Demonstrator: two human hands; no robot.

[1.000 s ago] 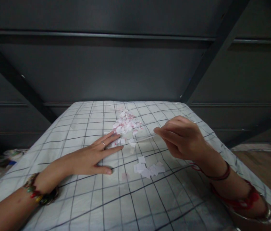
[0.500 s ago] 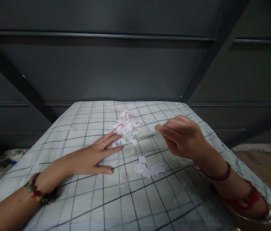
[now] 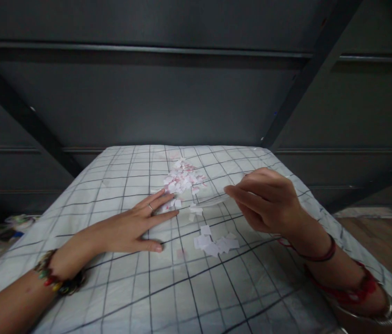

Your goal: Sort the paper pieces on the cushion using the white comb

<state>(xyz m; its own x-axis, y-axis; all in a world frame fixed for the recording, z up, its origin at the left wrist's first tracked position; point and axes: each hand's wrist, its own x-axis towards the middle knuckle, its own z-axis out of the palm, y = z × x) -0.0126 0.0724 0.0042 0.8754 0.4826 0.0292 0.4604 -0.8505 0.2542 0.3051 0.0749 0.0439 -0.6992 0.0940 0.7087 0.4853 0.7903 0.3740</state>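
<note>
My left hand (image 3: pixel 140 221) lies flat with its fingers spread, its fingertips at the near edge of a heap of small white and pink paper scraps (image 3: pixel 182 178). To the right, my right hand (image 3: pixel 265 199) is raised a little over the cloth, thumb and fingers pinched on the edge of a clear plastic film (image 3: pixel 213 200). The film stretches left from those fingertips towards the scraps; its full shape is hard to make out, and it may be a bag. A few white paper pieces (image 3: pixel 196 211) sit at its left end. Nearer me is a small cluster of white paper squares (image 3: pixel 215 242).
A white cloth with dark grid lines (image 3: pixel 129 287) covers the surface. Dark grey panels (image 3: pixel 154 102) stand right behind its far edge. Low on the left is a pale shelf with blurred items (image 3: pixel 18 225); wooden floor (image 3: pixel 383 236) shows at the right.
The film in my right hand has shifted slightly, and the few paper pieces at its left end have moved a little nearer me. My left hand has stayed in place.
</note>
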